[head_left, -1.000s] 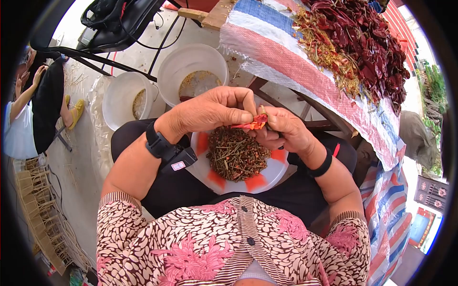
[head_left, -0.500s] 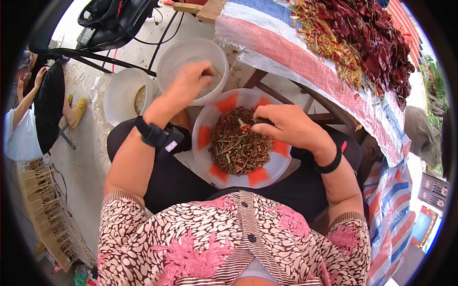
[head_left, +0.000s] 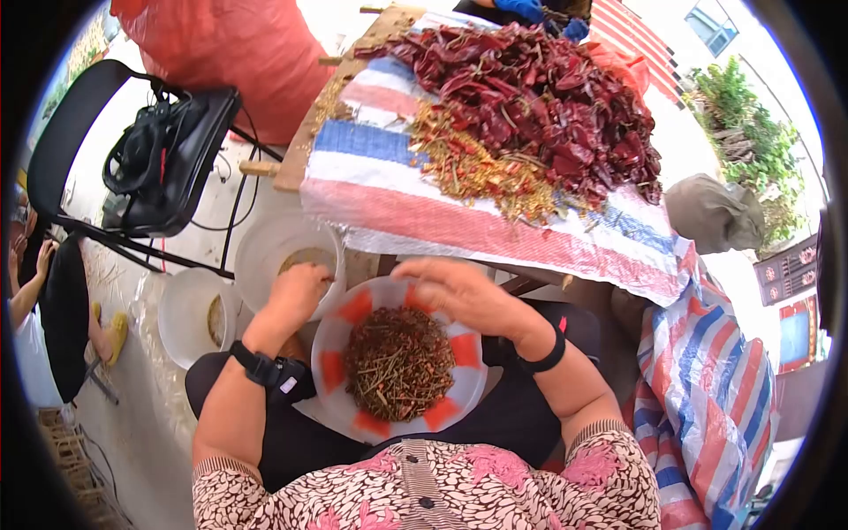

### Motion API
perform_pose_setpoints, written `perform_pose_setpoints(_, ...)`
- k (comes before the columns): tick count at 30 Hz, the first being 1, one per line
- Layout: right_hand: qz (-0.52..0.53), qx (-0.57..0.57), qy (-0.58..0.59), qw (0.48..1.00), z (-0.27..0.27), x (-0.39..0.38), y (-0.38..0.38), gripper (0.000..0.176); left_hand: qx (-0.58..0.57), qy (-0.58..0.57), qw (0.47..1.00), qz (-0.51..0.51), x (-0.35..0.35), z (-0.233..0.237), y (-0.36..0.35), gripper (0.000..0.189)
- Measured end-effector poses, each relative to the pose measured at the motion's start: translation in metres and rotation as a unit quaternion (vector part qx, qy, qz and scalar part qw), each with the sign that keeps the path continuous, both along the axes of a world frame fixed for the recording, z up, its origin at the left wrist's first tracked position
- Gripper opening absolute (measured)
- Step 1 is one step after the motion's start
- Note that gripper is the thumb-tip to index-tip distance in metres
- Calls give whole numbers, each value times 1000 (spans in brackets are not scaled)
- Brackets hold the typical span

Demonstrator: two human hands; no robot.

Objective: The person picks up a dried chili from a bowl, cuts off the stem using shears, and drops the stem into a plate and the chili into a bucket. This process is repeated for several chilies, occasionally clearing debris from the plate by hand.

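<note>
A white basin with red-orange patches (head_left: 331,358) sits between my knees, with dark chili stems and red bits (head_left: 402,362) in it. My left hand (head_left: 299,290) is at the near side of a white plastic bucket (head_left: 247,265), its fingers curled over the inside; whatever they hold is hidden. Over the far right part of the basin is my right hand (head_left: 455,296), fingers stretched out and slightly blurred, with nothing visible in it. Dried red chilies (head_left: 548,106) are heaped on a striped woven sheet (head_left: 353,177) in front of me.
A second white bucket (head_left: 181,318) stands at the left. Beyond it is a black folding chair (head_left: 168,212) with a black bag on it. A large red sack (head_left: 230,62) is behind. Another person (head_left: 40,327) sits at far left; blue-gloved hands (head_left: 521,9) show behind the heap.
The view has tilted up, showing more of the chili heap and the red sack. My right hand's fingers have spread from a pinch over the basin. My left hand has moved to the bucket's near side.
</note>
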State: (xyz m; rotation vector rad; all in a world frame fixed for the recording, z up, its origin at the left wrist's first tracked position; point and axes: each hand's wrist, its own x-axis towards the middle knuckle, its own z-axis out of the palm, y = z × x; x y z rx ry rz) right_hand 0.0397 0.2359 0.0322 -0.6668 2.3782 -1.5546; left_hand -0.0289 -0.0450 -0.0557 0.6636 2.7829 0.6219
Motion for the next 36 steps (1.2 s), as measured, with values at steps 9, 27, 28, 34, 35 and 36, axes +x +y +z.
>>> perform_pose_setpoints(9, -536, 383, 192, 727, 45, -65, 133, 28, 77, 138, 975, -158, 4, -7, 19, 36)
perform_pose_setpoints(27, -485, 278, 373, 740, 8, -79, 199, 14, 241, -277, 915, -166, 16, 31, 55, 30)
perform_pose_setpoints(28, -489, 253, 369, 749, 6, -79, 199, 13, 246, -278, 914, -165, 16, 29, 55, 29)
perform_pose_setpoints(34, -394, 201, 464, 767, 36, -38, 103, 19, 352, -356, 852, -152, 18, 39, 58, 34)
perform_pose_setpoints(35, -348, 187, 462, 794, 36, -22, 73, 21, 385, -384, 828, -136, 20, 41, 60, 36)
perform_pose_setpoints(36, -307, 185, 452, 816, 36, -4, 45, 24, 423, -406, 800, -130, 22, 38, 63, 42)
